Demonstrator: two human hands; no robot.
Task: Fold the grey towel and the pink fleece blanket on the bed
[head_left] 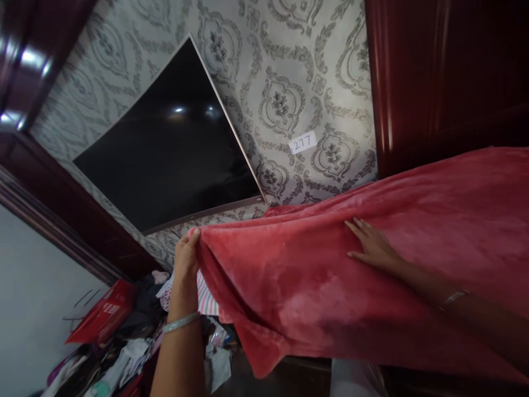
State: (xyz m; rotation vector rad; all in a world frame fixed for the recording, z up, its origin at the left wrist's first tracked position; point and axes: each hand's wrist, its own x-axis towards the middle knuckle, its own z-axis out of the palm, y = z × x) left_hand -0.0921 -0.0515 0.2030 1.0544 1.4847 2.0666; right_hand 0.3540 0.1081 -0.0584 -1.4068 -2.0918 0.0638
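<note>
A red plush blanket [314,275] stretches from the middle of the view to the right edge, folded over along its far side. My left hand [188,253] pinches its left corner between thumb and fingers and holds that corner up. Below the corner, an edge of the blanket hangs down in a loose fold. My right hand [374,245] lies flat on top of the blanket with its fingers spread, touching the cloth without gripping it. Striped cloth [205,298] shows beneath the raised corner.
A flat-screen television [173,143] hangs on the patterned wall [285,105], beside a paper label [303,142] reading 277. Dark red wood panelling [446,77] stands at the right. At lower left are a red plastic basket [103,311] and heaped clothes [132,358].
</note>
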